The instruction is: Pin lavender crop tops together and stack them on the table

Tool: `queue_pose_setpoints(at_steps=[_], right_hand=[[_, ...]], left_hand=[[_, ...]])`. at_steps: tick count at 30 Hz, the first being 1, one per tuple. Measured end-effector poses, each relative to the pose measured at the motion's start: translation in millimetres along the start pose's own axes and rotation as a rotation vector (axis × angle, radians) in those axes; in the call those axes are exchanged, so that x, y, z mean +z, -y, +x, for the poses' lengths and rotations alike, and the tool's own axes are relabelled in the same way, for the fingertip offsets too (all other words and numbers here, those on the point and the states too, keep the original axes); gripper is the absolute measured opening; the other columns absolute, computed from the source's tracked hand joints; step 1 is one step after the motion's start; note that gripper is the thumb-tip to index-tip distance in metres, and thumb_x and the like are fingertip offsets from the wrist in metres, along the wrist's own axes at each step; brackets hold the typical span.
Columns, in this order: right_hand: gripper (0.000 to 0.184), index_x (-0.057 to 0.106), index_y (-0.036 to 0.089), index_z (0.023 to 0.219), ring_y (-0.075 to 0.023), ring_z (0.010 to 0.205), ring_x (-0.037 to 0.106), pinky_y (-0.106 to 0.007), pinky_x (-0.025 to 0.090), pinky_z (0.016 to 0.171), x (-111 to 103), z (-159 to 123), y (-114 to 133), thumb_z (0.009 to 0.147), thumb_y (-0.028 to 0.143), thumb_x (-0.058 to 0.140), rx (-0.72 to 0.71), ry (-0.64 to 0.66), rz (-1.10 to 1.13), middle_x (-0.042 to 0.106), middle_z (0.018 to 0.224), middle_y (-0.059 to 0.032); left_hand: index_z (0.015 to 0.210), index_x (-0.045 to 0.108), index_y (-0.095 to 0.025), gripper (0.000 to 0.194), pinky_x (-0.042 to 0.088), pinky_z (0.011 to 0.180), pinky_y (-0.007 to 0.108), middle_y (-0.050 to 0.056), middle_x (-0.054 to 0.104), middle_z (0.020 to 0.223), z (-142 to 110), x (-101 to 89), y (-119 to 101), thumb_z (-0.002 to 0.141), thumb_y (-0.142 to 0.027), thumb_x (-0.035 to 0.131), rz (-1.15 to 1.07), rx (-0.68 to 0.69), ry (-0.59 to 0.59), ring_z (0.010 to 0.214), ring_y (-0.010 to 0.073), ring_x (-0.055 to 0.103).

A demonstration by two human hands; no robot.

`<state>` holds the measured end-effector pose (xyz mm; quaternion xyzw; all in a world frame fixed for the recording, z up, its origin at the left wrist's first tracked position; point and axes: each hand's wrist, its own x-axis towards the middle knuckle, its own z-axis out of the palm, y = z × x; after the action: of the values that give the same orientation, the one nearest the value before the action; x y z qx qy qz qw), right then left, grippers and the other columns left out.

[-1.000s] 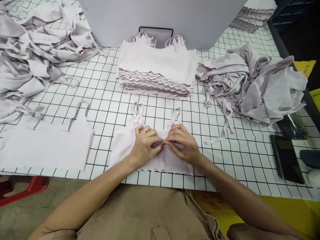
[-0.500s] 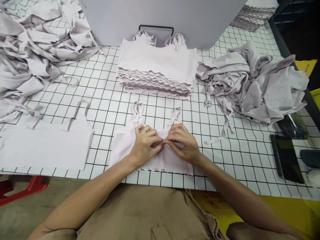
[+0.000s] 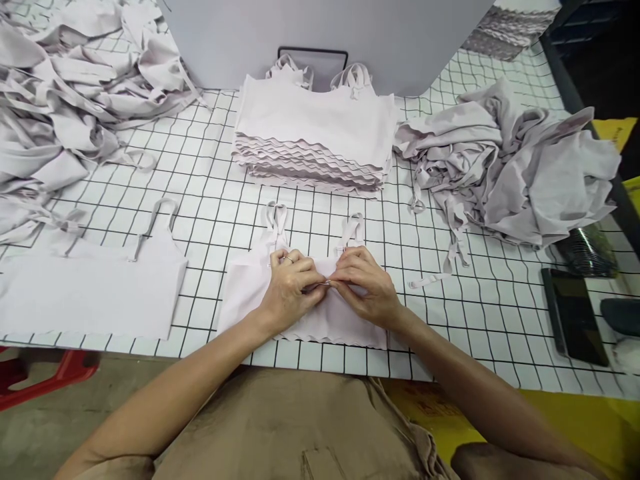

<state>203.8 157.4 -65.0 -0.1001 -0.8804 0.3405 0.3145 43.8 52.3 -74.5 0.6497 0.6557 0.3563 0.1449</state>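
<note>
A pale pink camisole top [image 3: 345, 323] lies flat in front of me, its two looped straps pointing away from me. My left hand [image 3: 293, 283] pinches the fabric at the middle of its upper edge, with a ring on one finger. Fingertip to fingertip with it, my right hand [image 3: 367, 283] is closed on the same edge. A tiny thin shiny piece shows between the fingertips, too small to name. To the left, another camisole top [image 3: 95, 290] is spread out flat, its straps upward, beside the table's front edge.
A neat stack of camisole tops [image 3: 315, 127] stands behind my hands, against a grey panel [image 3: 325, 27]. Crumpled garments [image 3: 65, 100] heap at the left, more crumpled garments [image 3: 520, 167] at the right. A phone [image 3: 575, 317] lies on the grid-patterned tablecloth [image 3: 200, 180] near the right edge.
Both hands stay pinched at the same spot on the top's upper edge. Only a very slight shift of the whole view shows.
</note>
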Motion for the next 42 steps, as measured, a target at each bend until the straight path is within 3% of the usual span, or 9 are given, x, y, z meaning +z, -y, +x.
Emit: queue_pose_setpoints(at_steps=[42], right_hand=[[0.012, 0.065, 0.021, 0.090, -0.0204, 0.085, 0.056, -0.042, 0.052, 0.080, -0.4, -0.5, 0.8, 0.091, 0.011, 0.059, 0.043, -0.027, 0.010, 0.066, 0.076, -0.0030]], left_hand=[[0.070, 0.069, -0.023, 0.019, 0.027, 0.087, 0.040, -0.004, 0.063, 0.067, 0.0, 0.7, 0.8, 0.089, -0.021, 0.067, -0.020, 0.008, -0.020, 0.077, 0.0162, 0.052]])
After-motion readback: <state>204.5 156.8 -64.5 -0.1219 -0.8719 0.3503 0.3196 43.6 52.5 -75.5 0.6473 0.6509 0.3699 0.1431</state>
